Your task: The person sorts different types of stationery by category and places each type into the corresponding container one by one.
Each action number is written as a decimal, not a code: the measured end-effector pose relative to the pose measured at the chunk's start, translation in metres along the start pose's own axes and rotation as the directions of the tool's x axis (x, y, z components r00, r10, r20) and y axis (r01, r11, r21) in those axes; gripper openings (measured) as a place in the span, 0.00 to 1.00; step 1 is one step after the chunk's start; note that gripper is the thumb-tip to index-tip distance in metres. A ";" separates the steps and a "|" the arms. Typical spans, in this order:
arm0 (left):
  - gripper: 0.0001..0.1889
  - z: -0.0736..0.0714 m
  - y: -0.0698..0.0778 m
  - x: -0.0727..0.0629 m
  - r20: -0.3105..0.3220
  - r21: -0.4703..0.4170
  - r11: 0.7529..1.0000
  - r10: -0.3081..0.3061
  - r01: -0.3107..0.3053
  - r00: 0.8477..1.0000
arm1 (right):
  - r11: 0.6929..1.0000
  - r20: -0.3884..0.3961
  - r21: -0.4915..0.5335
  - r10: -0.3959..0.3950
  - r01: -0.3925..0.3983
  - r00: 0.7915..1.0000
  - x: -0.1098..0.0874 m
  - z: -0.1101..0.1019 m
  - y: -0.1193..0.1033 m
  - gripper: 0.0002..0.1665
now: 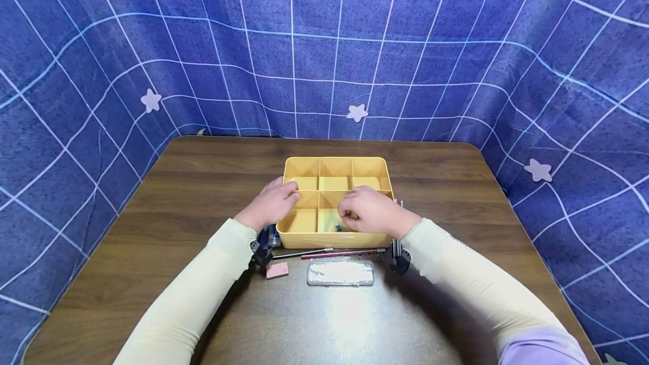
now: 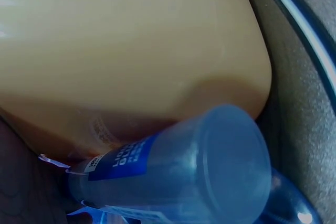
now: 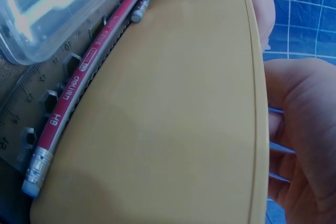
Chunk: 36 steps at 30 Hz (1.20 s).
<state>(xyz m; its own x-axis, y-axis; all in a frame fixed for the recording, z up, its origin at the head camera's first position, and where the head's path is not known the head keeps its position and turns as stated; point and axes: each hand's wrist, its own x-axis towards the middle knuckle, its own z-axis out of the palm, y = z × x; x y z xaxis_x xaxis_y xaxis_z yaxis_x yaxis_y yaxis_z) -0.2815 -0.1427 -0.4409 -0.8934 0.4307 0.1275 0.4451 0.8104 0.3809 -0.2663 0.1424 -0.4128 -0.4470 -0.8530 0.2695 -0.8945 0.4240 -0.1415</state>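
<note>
One dark item (image 1: 338, 228), one greenish piece (image 1: 330, 218) in yellow box (image 1: 324, 240); red pencil (image 3: 68, 94), eraser (image 1: 277, 270), clear case (image 1: 340, 273) still outside. Left grip (image 1: 271, 203) clasping box; right grip (image 1: 374, 210) cannot be told.

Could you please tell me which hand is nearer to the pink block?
Left: the left hand is beyond the pink block; the right hand is over the yellow tray, farther off rightward.

- I was somewhere study-like; home or office, I couldn't tell.
- Blue star-dotted fabric (image 1: 314, 58) walled three sides of my wood-grain table (image 1: 218, 185).
- It held a yellow divided box (image 1: 334, 240), red pencil (image 3: 74, 85) and ruler (image 3: 32, 94).
</note>
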 end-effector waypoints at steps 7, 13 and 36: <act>0.12 0.000 0.000 0.000 -0.014 0.004 1.000 0.017 -0.017 1.000 | 0.999 -0.049 0.049 0.007 -0.004 0.999 -0.004 -0.015 0.008 0.03; 0.12 0.000 0.000 0.000 -0.014 -0.002 1.000 0.005 -0.005 1.000 | 0.997 -0.103 0.059 0.048 -0.042 0.994 -0.008 -0.044 0.020 0.03; 0.11 -0.003 0.003 -0.002 -0.007 -0.014 1.000 -0.005 0.005 1.000 | 0.835 -0.126 0.083 0.550 -0.544 0.825 -0.073 -0.061 0.065 0.02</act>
<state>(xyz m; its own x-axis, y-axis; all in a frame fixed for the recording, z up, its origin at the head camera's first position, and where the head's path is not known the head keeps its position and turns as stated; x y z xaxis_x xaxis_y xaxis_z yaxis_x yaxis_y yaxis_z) -0.2786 -0.1427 -0.4372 -0.8961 0.4240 0.1316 0.4397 0.8070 0.3943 -0.2926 0.2509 -0.3838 -0.8621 -0.4325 0.2642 -0.5032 0.7926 -0.3443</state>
